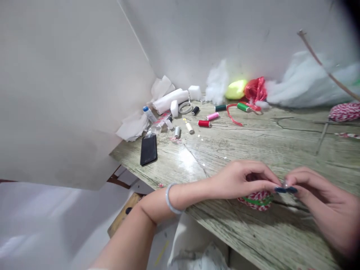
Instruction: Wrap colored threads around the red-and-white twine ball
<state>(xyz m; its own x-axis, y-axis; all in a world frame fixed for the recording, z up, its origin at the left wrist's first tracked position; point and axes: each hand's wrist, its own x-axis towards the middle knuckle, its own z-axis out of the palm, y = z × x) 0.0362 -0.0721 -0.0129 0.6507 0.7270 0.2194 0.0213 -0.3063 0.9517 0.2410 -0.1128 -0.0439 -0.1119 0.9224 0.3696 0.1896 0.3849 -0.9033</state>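
Observation:
Thumb and fingers of my left hand (pixel 247 178) are pinched together at their tips, almost touching those of my right hand (pixel 323 195), which is pinched too. A small shiny piece (pixel 286 183) shows between the fingertips, too small to name. Dark blue nails cover part of it. Under my left hand is a bundle of red-and-white twisted yarn (pixel 255 204) with a green strand across it. More of this yarn shows through the gap behind my left thumb. Whether my hidden left fingers hold the bundle, I cannot tell.
Several thread spools, among them a red spool (pixel 204 123), lie towards the back. A phone (pixel 149 150) rests near the left edge. White stuffing (pixel 218 82), red ribbon (pixel 255 90) and another yarn bundle (pixel 344 111) are along the wall. A thin stick (pixel 323 63) juts in at right.

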